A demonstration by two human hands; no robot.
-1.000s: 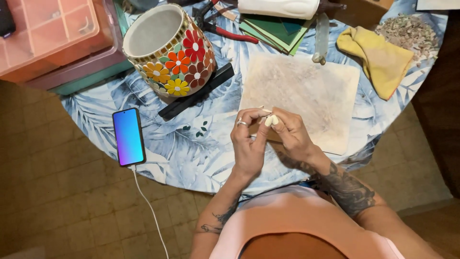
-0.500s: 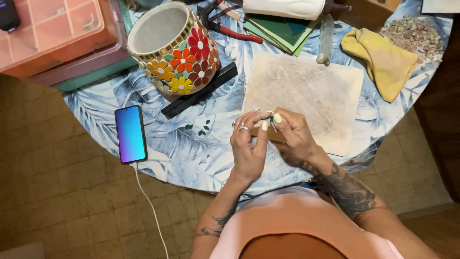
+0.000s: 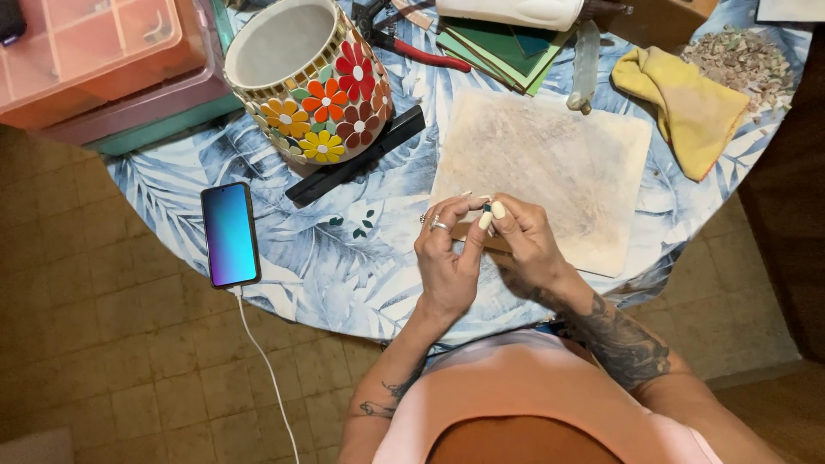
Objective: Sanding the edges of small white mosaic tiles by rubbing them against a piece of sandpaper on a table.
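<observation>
A small dark tile piece point(image 3: 487, 207) is pinched between the fingers of the left hand point(image 3: 447, 258) and right hand point(image 3: 526, 245), above the near edge of a pale board point(image 3: 559, 163). The round surface point(image 3: 344, 266) is covered in blue leaf-print cloth over a brown tiled floor point(image 3: 103, 361). A phone point(image 3: 229, 234) lies left; farther off stand a flowered mosaic pot point(image 3: 309, 82) and a yellow cloth point(image 3: 679, 103).

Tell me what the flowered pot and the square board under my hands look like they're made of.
The pot looks like grey cement or clay faced with glossy glass or ceramic mosaic: coloured petal pieces set in pale grout. The board seems to be a matte, stained wood or stone slab, pale and mottled; which one is unclear.
</observation>
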